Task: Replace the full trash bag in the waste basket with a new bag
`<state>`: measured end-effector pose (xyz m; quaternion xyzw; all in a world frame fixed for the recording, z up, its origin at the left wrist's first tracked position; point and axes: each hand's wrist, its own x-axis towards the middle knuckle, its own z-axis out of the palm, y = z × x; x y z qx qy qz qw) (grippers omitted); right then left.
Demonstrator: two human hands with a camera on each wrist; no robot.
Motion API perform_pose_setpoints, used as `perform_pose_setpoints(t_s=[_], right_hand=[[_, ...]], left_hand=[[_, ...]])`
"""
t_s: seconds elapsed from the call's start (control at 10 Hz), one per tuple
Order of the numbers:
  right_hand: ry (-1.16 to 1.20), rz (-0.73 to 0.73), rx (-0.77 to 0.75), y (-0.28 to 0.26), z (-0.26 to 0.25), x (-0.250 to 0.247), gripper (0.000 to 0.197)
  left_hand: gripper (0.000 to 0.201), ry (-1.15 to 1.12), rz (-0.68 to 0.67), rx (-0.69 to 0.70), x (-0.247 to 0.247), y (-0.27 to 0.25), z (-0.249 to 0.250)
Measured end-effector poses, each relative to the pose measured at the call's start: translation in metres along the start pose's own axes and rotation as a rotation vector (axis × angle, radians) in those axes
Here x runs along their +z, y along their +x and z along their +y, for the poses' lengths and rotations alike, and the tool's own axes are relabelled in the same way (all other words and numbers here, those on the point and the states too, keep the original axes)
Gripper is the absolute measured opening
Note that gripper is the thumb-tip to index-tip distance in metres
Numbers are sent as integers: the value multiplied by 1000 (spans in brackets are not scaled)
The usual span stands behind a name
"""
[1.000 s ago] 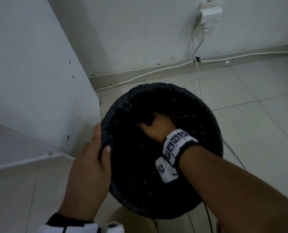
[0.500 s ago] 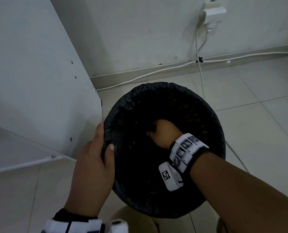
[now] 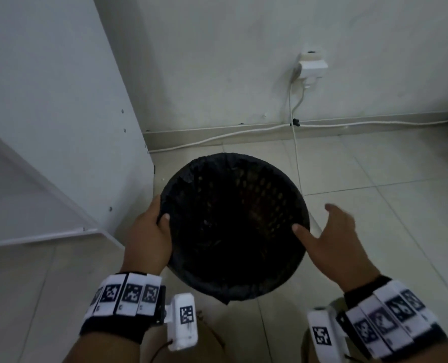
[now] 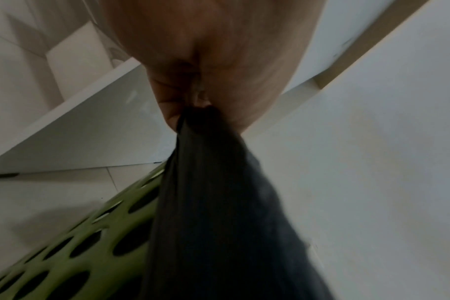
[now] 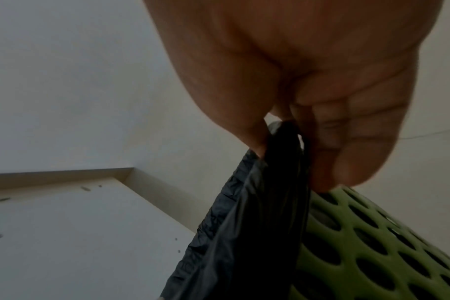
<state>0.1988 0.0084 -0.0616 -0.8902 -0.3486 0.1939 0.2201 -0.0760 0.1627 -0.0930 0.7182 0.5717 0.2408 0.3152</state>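
Observation:
A round green perforated waste basket (image 4: 64, 253) stands on the tiled floor, lined with a black trash bag (image 3: 233, 231) whose edge is folded over the rim. My left hand (image 3: 161, 213) grips the left rim, thumb inside and fingers outside, pinching the black trash bag (image 4: 219, 223). My right hand (image 3: 313, 218) is at the right rim with the thumb inside. In the right wrist view its thumb and fingers close on the folded bag edge (image 5: 283, 142) above the basket's wall (image 5: 373, 253). The bag's inside is dark, and I cannot make out any contents.
A white cabinet panel (image 3: 60, 127) stands close on the basket's left. Behind it the wall carries a socket with a white plug (image 3: 312, 66). A white cable (image 3: 217, 137) runs along the skirting, and another cable (image 3: 296, 158) drops to the floor past the basket's right side.
My right hand has come out of the basket's inside and moved to its right rim. My left hand stays on the left rim. The view has pulled back.

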Motion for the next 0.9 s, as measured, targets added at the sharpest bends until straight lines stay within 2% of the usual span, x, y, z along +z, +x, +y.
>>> perform_pose_setpoints(t_s=[0.1, 0.2, 0.3, 0.4, 0.5, 0.6, 0.7, 0.9], right_hand=[[161, -197, 44, -9, 9, 12, 54], [472, -226, 60, -14, 5, 18, 24], [654, -211, 80, -13, -2, 20, 20], [767, -236, 93, -7, -8, 25, 15], [848, -252, 76, -2, -16, 30, 13], [874, -252, 60, 6, -20, 39, 19], [847, -254, 16, 15, -22, 47, 24], [804, -234, -3, 27, -24, 55, 17]], left_hand=[[28, -29, 30, -41, -1, -6, 0], [53, -100, 64, -185, -4, -12, 1], [50, -205, 123, -315, -10, -30, 7], [15, -228, 80, -239, -12, -57, 7], [34, -184, 37, -164, -9, -75, 0], [49, -118, 38, -145, -5, -78, -12], [47, -166, 55, -197, 0, -71, -19], [82, -79, 29, -295, 1, -38, -43]])
